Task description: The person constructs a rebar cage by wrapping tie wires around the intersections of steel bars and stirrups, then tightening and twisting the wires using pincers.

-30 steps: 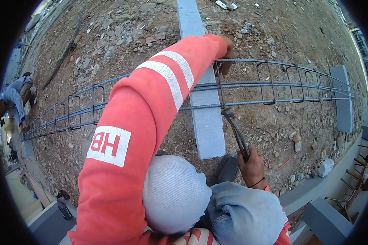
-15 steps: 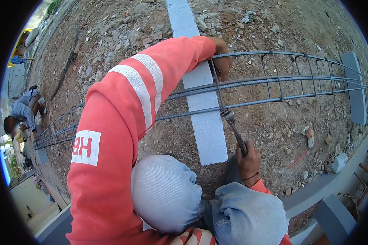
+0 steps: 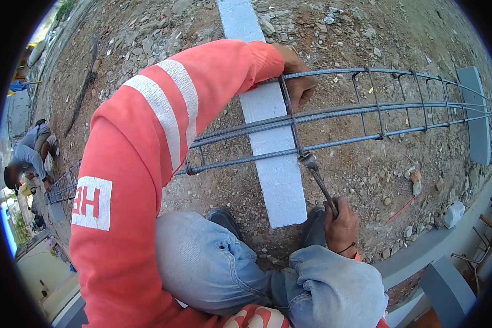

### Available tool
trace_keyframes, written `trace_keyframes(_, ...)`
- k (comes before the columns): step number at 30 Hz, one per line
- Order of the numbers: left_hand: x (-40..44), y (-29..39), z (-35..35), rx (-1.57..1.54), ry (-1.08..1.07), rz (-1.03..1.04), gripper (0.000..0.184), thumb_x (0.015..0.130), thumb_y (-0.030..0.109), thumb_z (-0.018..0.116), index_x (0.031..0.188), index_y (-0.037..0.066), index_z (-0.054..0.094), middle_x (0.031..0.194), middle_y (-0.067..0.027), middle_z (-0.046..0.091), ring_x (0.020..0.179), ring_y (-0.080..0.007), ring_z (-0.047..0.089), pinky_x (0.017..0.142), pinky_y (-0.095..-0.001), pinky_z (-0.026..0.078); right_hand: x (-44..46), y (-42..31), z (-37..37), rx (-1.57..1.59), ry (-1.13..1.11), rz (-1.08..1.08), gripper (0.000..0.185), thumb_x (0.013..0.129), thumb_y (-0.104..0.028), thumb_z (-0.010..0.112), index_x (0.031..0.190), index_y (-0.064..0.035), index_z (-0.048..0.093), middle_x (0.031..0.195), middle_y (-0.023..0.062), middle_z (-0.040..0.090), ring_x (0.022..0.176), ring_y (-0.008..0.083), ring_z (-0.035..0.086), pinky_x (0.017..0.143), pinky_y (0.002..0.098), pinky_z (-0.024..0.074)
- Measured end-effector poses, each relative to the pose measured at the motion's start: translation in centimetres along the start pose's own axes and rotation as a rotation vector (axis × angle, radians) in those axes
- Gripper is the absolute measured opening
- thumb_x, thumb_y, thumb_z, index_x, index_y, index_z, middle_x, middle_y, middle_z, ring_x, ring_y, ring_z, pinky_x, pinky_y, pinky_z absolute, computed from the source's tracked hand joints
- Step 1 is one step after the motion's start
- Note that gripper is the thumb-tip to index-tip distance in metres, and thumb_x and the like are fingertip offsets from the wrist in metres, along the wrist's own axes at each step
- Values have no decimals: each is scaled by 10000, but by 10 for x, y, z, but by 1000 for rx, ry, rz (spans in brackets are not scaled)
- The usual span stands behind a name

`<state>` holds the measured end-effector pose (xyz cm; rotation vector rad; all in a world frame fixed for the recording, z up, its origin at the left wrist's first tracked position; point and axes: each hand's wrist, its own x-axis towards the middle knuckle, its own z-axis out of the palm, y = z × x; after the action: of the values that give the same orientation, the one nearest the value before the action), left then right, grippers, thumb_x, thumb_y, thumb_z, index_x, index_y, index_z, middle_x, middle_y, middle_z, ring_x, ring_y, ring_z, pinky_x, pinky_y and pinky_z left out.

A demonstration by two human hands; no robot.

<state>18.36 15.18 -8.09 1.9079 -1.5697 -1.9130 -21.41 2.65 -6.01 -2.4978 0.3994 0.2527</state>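
A pair of pincers (image 3: 323,183) is gripped by its handles in my right hand (image 3: 341,225). Its jaws touch the near bar of the rebar cage (image 3: 361,134), where a square stirrup (image 3: 291,112) meets that bar. Over the far top bar, just right of this stirrup, reaches my left hand (image 3: 300,79) with its fingers curled down. The bar and the hand's own back hide its fingertips, and I cannot make out what they hold. Beneath the cage, a white-grey plank (image 3: 281,191) runs crosswise on the ground.
A grey block (image 3: 475,117) supports the cage's right end. At far left a person (image 3: 33,153) crouches by the cage's other end. Rubble (image 3: 147,44) covers the soil. Bent rusty bars (image 3: 484,240) and a grey beam (image 3: 448,287) lie at lower right.
My left arm has shifted left and the left hand has turned, its fingers more bent. The pincers stay at the stirrup joint, their handles slightly lower and right. My boots now show.
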Motion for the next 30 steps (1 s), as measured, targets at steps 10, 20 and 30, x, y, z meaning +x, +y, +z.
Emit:
trace_keyframes(10,-19,15,-1,446,338,34,505,542,449,893,679,5,696,641,-124,669,584,-272,639,553,-431,501,4,13,50,82,171,-52,184,874,-70,703,1036,-55,618,883,200,694,793,424,687,660,488,534)
trace_keyframes(20,-26,18,1,515,400,-86,592,606,574,876,776,32,711,762,-114,692,744,-312,671,635,-478,513,4,-24,-52,147,-189,-43,348,879,-116,781,1100,-27,527,729,191,677,624,367,695,547,415,530)
trace_keyframes(30,-27,11,9,520,500,7,654,559,625,854,749,17,707,711,-140,691,684,-327,670,629,-462,522,51,-1,-92,850,-1197,499,405,850,-41,787,1123,-23,488,656,71,600,540,155,602,465,339,457)
